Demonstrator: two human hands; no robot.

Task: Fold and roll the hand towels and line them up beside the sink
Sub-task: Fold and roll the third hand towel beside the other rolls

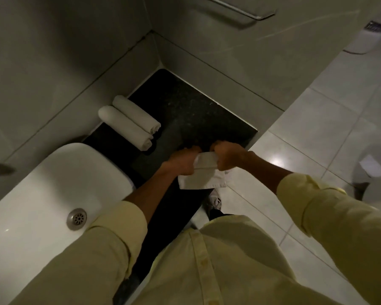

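Note:
A white hand towel lies on the black countertop, its far end wound into a partial roll. My left hand and my right hand both grip that roll at its two ends, fingers curled over it. The flat part of the towel trails toward me and reaches the counter's front edge. Two finished towel rolls lie side by side at the back of the counter against the wall, just beyond the white sink.
Grey tiled walls close the counter's far corner. A metal rail is fixed on the wall above. To the right lies a pale tiled floor with a white bin. My shoe shows below the counter edge.

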